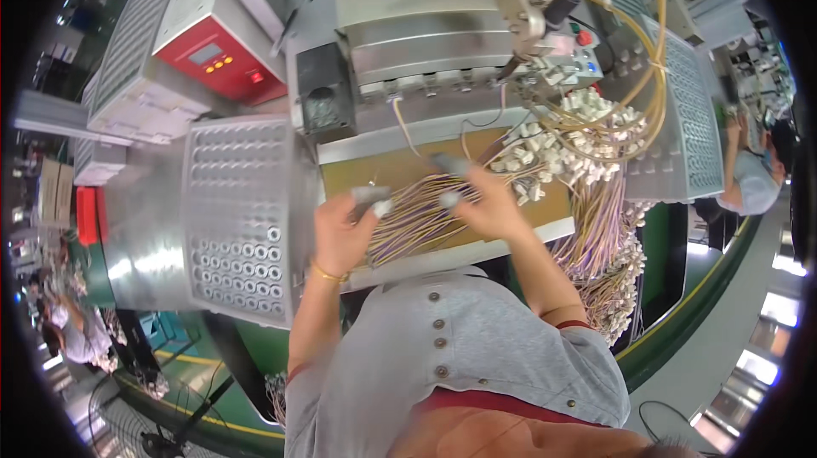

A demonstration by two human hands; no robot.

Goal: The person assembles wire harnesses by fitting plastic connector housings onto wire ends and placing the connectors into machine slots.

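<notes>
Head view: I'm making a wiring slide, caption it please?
Left hand and right hand at yellow and purple wires over a tan board, white connectors heaped at right.

Metal, plastic, cloth around me
My shirt [502, 334] is matt cloth, the desk [145, 241] glossy metal, the wires [417, 230] plastic-coated, the connectors [587, 139] plastic.

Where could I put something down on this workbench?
Bare metal shows between the red bin and the plastic tray. A small patch of tan board lies bare just beyond the left hand. Wires and white connectors crowd around the right hand.
</notes>
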